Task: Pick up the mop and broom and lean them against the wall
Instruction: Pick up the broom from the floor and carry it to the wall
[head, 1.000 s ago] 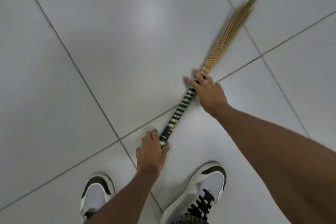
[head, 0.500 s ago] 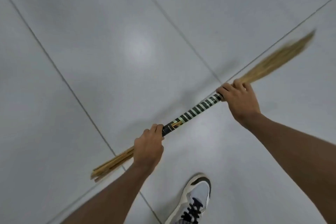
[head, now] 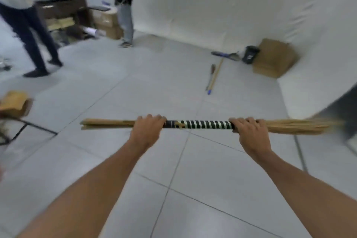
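Observation:
I hold a straw broom (head: 199, 124) level in front of me, its black-and-white striped grip between my hands, bristles pointing right. My left hand (head: 147, 128) is closed around it left of the stripes. My right hand (head: 249, 133) is closed around it where the bristles start. Farther off, a mop (head: 217, 72) with a pale wooden handle and blue head lies flat on the tiled floor near the white wall (head: 212, 6).
A cardboard box (head: 274, 58) and a small black bin (head: 250, 54) stand in the far corner. Two people stand at the back left, near a dark desk (head: 61, 8) and stacked boxes. A chair with brown padding (head: 14, 102) is at the left edge.
The broom has come up off the floor and turned level at arm's height. My view has lifted from the tiles and my shoes to the room ahead.

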{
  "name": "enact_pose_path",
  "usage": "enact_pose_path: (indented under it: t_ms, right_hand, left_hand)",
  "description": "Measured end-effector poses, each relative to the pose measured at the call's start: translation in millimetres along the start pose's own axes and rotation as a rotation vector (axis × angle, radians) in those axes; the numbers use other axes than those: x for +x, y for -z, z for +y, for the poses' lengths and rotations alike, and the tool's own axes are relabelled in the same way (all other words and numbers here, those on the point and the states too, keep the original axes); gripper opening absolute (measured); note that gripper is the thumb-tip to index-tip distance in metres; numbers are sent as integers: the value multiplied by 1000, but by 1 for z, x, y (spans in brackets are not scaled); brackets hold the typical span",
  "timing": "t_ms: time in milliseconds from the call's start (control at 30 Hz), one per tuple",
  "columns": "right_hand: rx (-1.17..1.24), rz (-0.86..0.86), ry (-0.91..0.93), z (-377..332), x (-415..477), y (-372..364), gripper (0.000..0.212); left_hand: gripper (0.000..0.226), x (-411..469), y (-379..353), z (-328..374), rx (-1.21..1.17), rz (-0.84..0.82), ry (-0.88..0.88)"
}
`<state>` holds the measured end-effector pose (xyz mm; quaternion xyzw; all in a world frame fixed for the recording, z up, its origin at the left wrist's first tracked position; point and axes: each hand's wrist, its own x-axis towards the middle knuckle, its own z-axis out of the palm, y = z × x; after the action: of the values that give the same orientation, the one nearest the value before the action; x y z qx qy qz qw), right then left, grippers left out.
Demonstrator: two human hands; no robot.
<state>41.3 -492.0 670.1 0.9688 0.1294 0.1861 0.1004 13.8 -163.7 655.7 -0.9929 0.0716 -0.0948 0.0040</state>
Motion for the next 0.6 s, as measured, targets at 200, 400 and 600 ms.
enact_pose_path:
  t_ms: [200, 400, 600]
  right_hand:
    - [-92, 128, -322, 105, -68, 200, 30]
    - [-284, 178, -577, 178, -192, 327, 38]
    - [-446, 153, -803, 210, -339, 406, 34]
  left_hand:
    - [31, 41, 216, 87, 9, 241, -361]
    - [27, 30, 321, 205, -26, 425, -701]
    - [22, -22, 364, 335, -135, 541, -996]
